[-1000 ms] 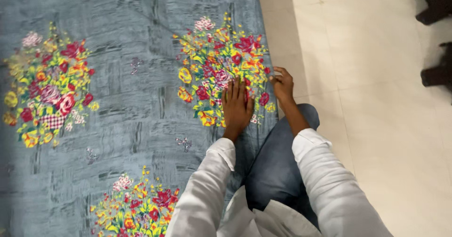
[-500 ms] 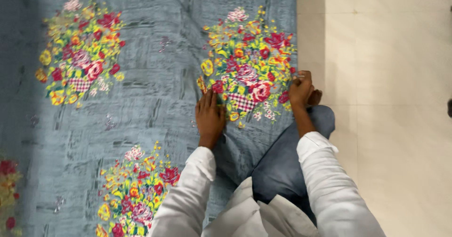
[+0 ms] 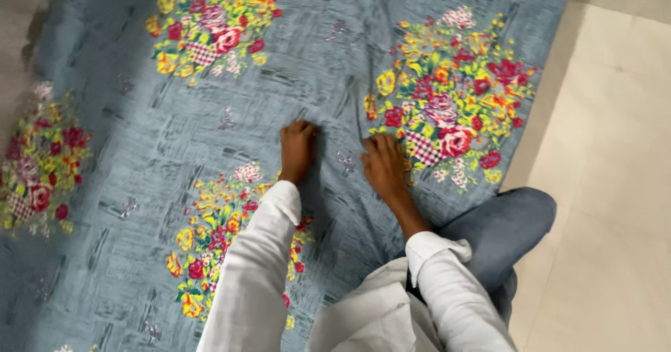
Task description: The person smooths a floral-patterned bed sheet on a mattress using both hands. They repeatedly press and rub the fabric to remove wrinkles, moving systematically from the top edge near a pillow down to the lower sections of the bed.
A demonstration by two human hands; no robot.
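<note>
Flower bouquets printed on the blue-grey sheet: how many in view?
4. One top left, one right by the right hand, one under the left sleeve, one cut off at the left edge. More may lie off-frame.

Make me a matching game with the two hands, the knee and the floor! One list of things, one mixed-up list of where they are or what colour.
Things:
1. left hand
2. right hand
3. knee
4. floor

Descriptions:
A. pale cream tiles
B. covered in blue denim
C. on plain blue cloth above a lower flower bunch
D. on the cloth beside a checked patch

Pairs: 1-C, 2-D, 3-B, 4-A
</note>
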